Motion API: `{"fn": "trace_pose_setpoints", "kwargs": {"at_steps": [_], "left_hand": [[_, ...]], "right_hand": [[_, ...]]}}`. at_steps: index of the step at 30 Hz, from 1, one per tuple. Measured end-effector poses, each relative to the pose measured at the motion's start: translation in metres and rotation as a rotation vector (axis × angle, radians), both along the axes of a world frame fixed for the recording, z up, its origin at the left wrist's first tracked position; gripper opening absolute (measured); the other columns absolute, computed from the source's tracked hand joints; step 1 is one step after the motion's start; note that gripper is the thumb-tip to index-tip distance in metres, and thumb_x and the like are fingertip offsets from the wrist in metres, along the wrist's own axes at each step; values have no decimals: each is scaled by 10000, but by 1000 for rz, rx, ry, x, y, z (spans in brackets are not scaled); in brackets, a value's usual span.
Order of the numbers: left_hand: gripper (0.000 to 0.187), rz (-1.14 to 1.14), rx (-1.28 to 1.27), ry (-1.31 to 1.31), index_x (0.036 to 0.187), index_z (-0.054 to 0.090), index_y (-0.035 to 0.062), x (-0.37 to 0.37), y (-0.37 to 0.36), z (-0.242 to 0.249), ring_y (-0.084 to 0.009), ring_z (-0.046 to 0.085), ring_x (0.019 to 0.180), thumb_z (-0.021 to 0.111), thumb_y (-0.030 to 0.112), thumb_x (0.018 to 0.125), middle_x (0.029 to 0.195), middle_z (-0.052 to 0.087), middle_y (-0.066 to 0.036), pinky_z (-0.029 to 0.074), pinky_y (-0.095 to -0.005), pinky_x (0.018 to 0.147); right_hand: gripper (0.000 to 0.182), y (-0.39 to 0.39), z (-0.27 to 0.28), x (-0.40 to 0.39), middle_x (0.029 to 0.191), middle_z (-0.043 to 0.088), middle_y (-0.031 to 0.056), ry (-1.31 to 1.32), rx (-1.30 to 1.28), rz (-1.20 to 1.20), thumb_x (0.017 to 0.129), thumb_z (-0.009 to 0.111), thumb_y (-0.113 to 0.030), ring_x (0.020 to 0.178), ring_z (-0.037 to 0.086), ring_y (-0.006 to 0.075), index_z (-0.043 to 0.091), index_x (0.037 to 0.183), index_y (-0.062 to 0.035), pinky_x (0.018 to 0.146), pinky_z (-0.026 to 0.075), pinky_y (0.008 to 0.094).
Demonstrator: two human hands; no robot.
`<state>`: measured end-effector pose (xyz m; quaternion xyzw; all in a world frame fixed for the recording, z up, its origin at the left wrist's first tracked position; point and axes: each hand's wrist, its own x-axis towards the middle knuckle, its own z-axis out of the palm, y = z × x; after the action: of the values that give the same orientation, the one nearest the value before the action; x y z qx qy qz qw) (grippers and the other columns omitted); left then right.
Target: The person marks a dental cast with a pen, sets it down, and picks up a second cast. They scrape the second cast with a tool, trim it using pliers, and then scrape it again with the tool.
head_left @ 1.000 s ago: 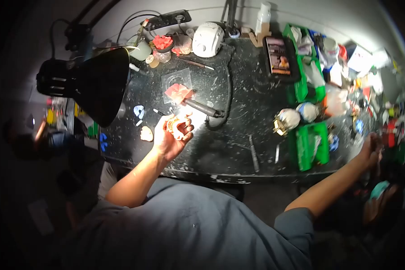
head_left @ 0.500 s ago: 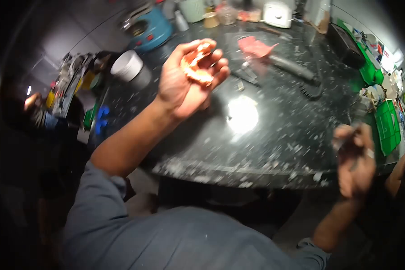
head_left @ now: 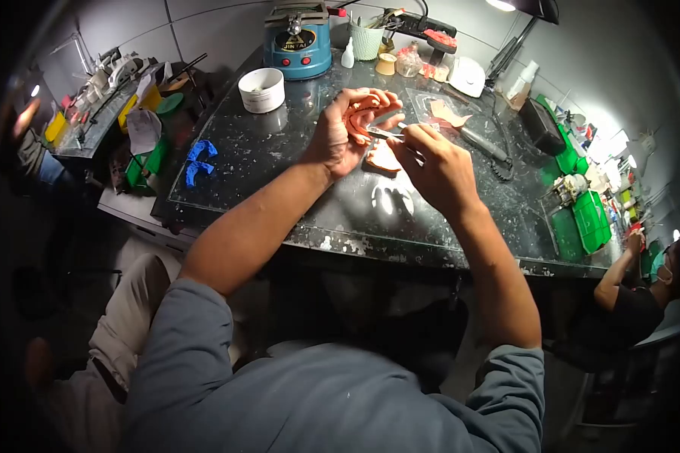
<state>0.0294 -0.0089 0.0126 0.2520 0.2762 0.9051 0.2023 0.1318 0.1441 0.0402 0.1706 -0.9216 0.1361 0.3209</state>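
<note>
In my left hand [head_left: 341, 140], raised over the dark table, is an orange-pink horseshoe-shaped dental piece [head_left: 355, 121], its curve resting between thumb and fingers. My right hand [head_left: 437, 160] is closed around a slim metal hand tool [head_left: 384, 134], whose tip reaches the inner side of the horseshoe. Part of the tool's handle is hidden by my fingers. Just below, between the two hands, shows a brightly lit pale piece with an orange edge [head_left: 385, 157]. Beyond my right hand lie a folded pink sheet [head_left: 449, 113] and a grey handpiece [head_left: 483, 142] with a coiled cord.
Blue arch-shaped pieces [head_left: 201, 161] lie on the table's left, below a white tub [head_left: 262, 90]. A blue machine [head_left: 298, 49] stands at the back, beside a ribbed cup [head_left: 365, 39] of tools. Green trays [head_left: 591, 223] line the right edge. A masked person [head_left: 635, 302] works at far right.
My right hand has come from the table's right edge up to my left hand, bringing the tool to the horseshoe piece. My left hand still holds the piece. The camera view has shifted.
</note>
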Motion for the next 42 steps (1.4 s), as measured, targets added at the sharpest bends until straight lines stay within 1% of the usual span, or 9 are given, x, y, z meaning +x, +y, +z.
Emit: {"fn": "trace_pose_setpoints", "kwargs": {"at_steps": [4,7,13,23,25,32,35,37,42], "left_hand": [[329,35,16,28,956,626,-52,3,-1,0,-295,619,1083,530,258,907,1018,648,-165,454,-502,1045],[335,36,46,26,958,623,-55,6,-1,0,-299,621,1078,530,262,911,1011,645,-164,455,-499,1046],[268,58,26,-28,867,590,-14,5,-2,1,-298,629,1048,538,244,914,974,635,-145,454,-505,1047],[313,53,-9,-33,912,589,-22,4,-3,1,-292,631,1054,505,278,937,971,635,-142,461,-498,1045],[326,51,-15,-40,924,592,-28,3,-2,0,-292,632,1052,500,285,939,969,634,-144,462,-495,1046],[341,49,-6,-113,958,604,-45,0,0,0,-302,652,1019,506,280,929,969,647,-158,476,-451,1039],[330,67,14,-168,960,608,-43,-2,-1,-1,-304,651,1019,516,271,919,982,652,-165,484,-439,1027],[325,89,25,-124,967,607,-40,-4,1,-4,-302,649,1023,513,268,922,981,651,-163,479,-433,1032],[309,89,43,-140,973,607,-33,-4,1,-4,-298,647,1022,522,258,918,980,652,-162,477,-423,1034]], "right_hand": [[227,-5,-6,-4,873,624,37,98,8,18,898,662,-284,678,651,253,585,834,-81,557,506,350],[228,-5,-7,-4,862,618,41,-9,-35,9,898,665,-270,666,640,256,573,819,-77,554,497,352],[238,-5,-11,-8,819,600,57,-38,-162,46,909,656,-270,653,630,273,562,812,-74,549,484,372],[254,-6,-13,-14,783,589,65,-33,-121,90,902,660,-260,650,621,277,563,767,-68,550,478,386],[253,-4,-14,-17,761,578,70,72,5,113,904,655,-255,639,604,278,557,760,-72,548,467,395],[243,0,-14,-20,737,568,74,-29,24,78,897,664,-244,645,601,278,542,773,-75,548,465,400],[226,-4,-10,-23,771,583,70,-20,-31,78,892,669,-247,663,610,278,557,798,-74,563,483,391],[207,-6,-12,-26,821,605,59,82,-21,137,888,670,-253,699,621,267,583,825,-77,584,503,374],[186,-10,-8,-26,864,620,50,81,52,93,870,685,-250,746,622,244,605,842,-85,608,515,360]]}}
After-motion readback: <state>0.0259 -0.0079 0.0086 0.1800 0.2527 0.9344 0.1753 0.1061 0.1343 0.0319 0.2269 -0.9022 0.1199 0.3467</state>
